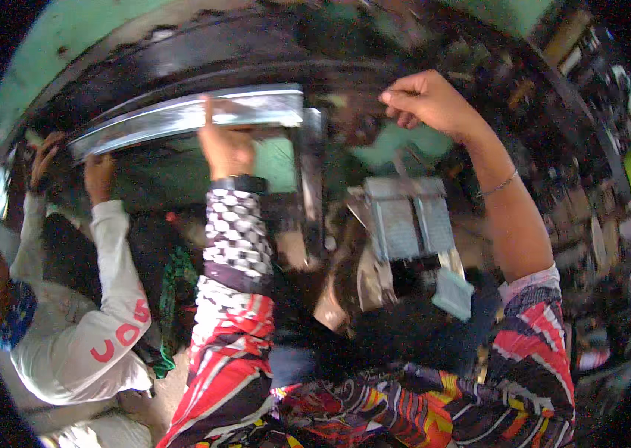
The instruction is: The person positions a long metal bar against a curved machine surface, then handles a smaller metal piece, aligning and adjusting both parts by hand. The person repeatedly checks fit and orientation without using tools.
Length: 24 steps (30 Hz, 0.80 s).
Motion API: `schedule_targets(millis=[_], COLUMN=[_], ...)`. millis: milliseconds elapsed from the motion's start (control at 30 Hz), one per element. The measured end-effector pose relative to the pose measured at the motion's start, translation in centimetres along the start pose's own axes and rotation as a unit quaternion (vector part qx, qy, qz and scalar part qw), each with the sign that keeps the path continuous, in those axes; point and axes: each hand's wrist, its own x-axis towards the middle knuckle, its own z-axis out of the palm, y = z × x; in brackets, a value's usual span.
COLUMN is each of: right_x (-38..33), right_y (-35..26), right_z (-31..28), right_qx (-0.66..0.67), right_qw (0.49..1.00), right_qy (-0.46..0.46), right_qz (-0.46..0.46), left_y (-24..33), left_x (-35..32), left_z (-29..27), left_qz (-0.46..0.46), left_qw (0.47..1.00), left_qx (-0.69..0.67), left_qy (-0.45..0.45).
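Note:
A long, shiny metal strip (147, 128), folded like a channel, lies along the front of a large dark machine or bench (255, 46). Near its right end my left hand (229, 149) is closed on it, the thumb over the front face. Apart from the strip, my right hand (435, 104) is raised to the right with fingers curled and thumb pressed to the index finger. Whatever may be inside that pinch is hidden. At the strip's left end are a co-worker's hands (99, 178), one touching its lower edge.
The co-worker, in a pale long-sleeved top (110, 299), is close on my left. Below my right hand stands a light blue-grey box-like object (397, 224) with a smaller pale blue piece (453, 293) beside it. An upright metal post (312, 187) stands under the strip's right end.

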Motion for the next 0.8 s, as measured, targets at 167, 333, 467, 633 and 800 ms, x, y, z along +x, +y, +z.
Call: schedule_targets(millis=[167,333,467,633,800], right_x=[-10.6,-18.5,-25.1,-28.4,-28.7], right_y=[0.7,3.9,3.9,5.0,6.6], right_z=[0.9,5.2,6.4,9.3,8.4], right_qx=[-0.013,-0.105,-0.212,-0.221,-0.187], right_qw=[0.999,0.990,0.974,0.963,0.964], right_qy=[0.023,0.096,0.033,0.014,0.023], right_qz=[0.031,0.002,0.068,0.155,0.186], left_y=[2.5,4.2,1.8,1.8,2.2], left_x=[0.0,2.6,0.2,1.0,0.1], left_z=[-2.7,-8.4,-5.4,-8.1,-4.9], left_qz=[0.045,0.129,0.097,0.048,0.059], left_qw=[0.999,0.989,0.991,0.998,0.996], left_qx=[-0.018,0.066,0.038,0.016,-0.005], left_qy=[-0.008,0.024,0.079,0.046,0.069])
